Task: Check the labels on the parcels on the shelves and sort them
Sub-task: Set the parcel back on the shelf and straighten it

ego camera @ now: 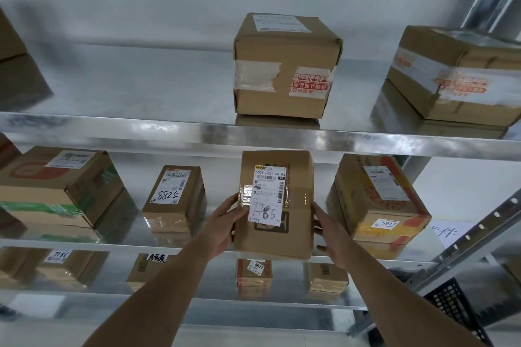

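Observation:
A brown cardboard parcel (293,231) is tilted up in front of the middle shelf (84,244), its white label (267,194) facing me with "86" handwritten on it. My left hand (225,225) grips its left edge, thumb lying over the label's lower corner. My right hand (332,236) holds the right edge with fingers behind the box. Beside it on the same shelf stand a parcel marked 5788 (174,200) and a yellow-taped parcel marked 5917 (377,200).
The upper shelf (169,127) carries a taped box (284,65) in the middle and another (456,73) at the right. Several smaller parcels sit on the lower shelf (112,290), one marked 8077 (253,270). A black crate (456,307) stands at lower right.

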